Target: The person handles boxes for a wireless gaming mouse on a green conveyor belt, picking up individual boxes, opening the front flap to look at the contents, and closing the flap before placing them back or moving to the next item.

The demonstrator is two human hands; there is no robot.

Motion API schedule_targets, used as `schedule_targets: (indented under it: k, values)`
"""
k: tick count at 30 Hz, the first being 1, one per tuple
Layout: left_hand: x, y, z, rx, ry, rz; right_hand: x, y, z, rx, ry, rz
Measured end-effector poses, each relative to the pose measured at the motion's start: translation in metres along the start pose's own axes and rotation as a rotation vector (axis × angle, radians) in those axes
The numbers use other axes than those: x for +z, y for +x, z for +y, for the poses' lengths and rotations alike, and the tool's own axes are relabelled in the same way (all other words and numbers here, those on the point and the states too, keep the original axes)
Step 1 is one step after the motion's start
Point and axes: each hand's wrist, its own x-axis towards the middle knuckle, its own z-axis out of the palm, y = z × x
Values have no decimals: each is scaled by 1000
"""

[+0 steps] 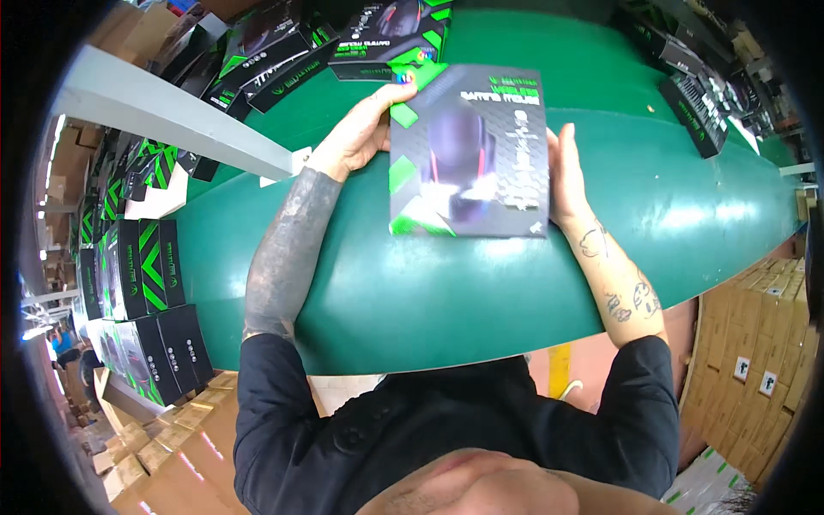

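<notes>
Counted one bare left hand, one bare right hand, one held black-and-green cardboard box, one glossy green counter, one grey metal post; by counter's left edge, at least four stacked black-and-green cartons.

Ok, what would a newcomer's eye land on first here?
Probably the black-and-green mouse box at upper centre, the left hand gripping its left edge, the right hand at its right edge. Next, the shiny green table beneath, and the stacked boxes at far left.
</notes>
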Motion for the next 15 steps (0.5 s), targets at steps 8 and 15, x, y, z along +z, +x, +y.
schedule_targets:
  k: [8, 15]
  values:
    - [12, 9, -3, 403, -609, 185, -35, 5, -20, -162, -117, 290]
    - [47, -3, -48, 205, 370, -209, -23, 18, -8, -167, -320, 180]
